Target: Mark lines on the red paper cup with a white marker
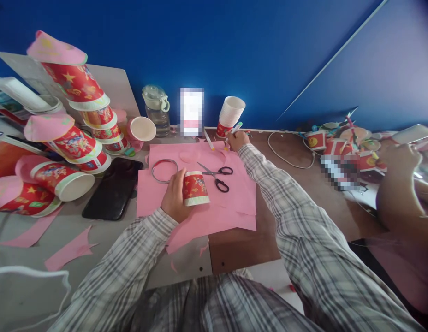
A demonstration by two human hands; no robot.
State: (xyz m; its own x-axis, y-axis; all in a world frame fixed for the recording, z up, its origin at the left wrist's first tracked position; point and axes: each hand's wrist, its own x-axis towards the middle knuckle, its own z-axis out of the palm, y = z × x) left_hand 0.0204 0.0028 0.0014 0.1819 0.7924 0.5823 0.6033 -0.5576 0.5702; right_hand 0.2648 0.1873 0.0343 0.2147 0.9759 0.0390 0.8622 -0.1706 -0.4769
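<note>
The site was a shared craft workplace, of an office or classroom type (the frame did not settle which), with a plain blue panel (207,46) standing directly behind the desktop (314,186). Pink paper sheets (217,219), scissors (215,173) and red paper cups with pink cone tops (74,83) indicated the craft function. A black phone (110,193), a lidded water jug (157,120) and another person's arm (394,193) at the right indicated everyday, multi-user desk occupancy.

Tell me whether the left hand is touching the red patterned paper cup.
Touching: the head view shows the left hand against the left side of the red patterned paper cup, with no gap between them.
</note>
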